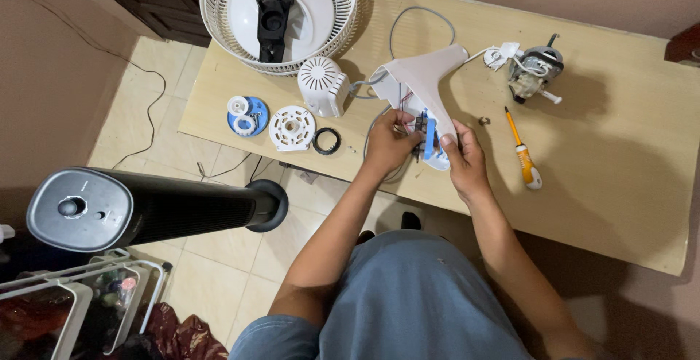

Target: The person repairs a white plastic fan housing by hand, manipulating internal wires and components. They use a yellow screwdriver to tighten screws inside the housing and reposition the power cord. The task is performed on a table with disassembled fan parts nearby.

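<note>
Both hands grasp the white fan neck housing [426, 75] at its open lower end, over the desk [620, 185] edge: left hand [390, 145] pinching the wiring inside, right hand [463, 157] steadying the blue-edged switch section. Step in hand appears to be internal wiring work. Next move likely demands fine fingertip control; the screwdriver [523, 152] lies just right.

Soft, warm indoor light falls evenly from above, bright enough over the table [620, 148] and dimmer toward the lower left corner. The motor [534, 72] and screwdriver [523, 152] throw blurred shadows to the right. The tower fan [146, 207] close to the lens shows a pale sheen on its cap. Wide-angle bending bows the table edges. Focus is sharp throughout, no motion blur on the hands
</note>
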